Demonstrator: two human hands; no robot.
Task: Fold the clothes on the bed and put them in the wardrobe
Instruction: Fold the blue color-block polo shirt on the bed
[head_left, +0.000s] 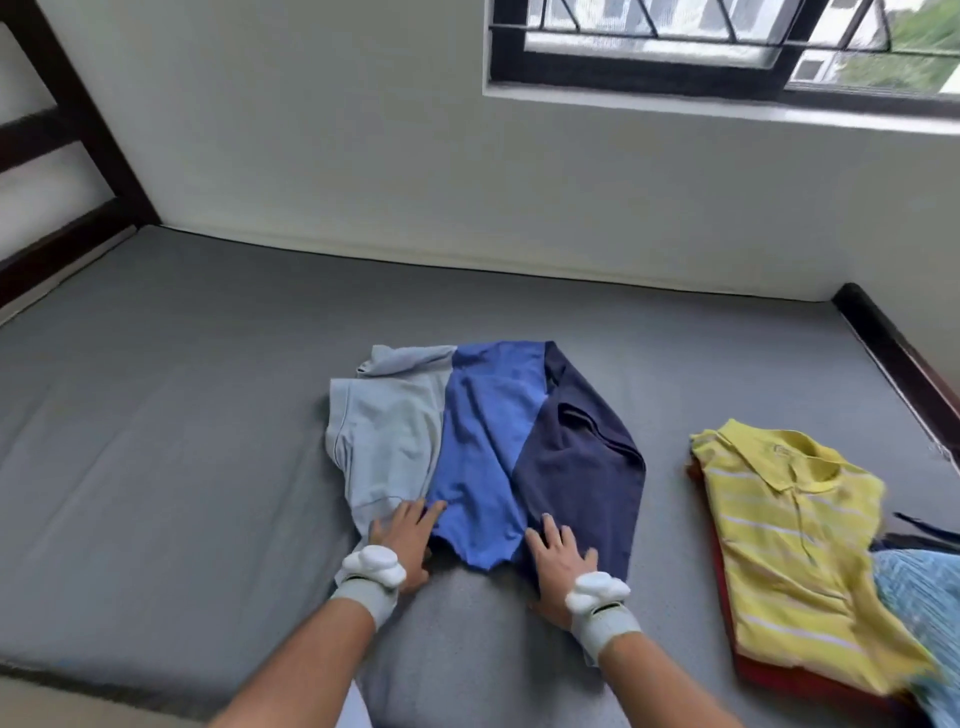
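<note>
Head view looks down on a grey bed (182, 415) with a smooth, faintly creased cover. At its middle lies a shirt (488, 441) of soft knit in three panels: pale blue at 9 o'clock, mid blue in the centre, navy at 3 o'clock. Its sides are turned in, so it narrows toward the near hem, and the cloth is lightly rumpled.

Left hand (408, 540) lies flat on the pale panel's near corner, at 7 o'clock of the shirt, fingers straight and spread. Right hand (558, 564) presses flat on the navy panel's near edge, at 5 o'clock, fingers likewise splayed. Each wrist wears a grey band with a lumpy white piece on top.

At 3 o'clock of the shirt, well apart, sits a folded stack (795, 551): a yellow polo with thin white stripes on top, a red garment under it. A pale blue patterned cloth (919, 613) overlaps the stack's right side. Dark wooden frame (893, 353) edges the bed, and a barred window (675, 47) sits in the white wall at 1 o'clock.
</note>
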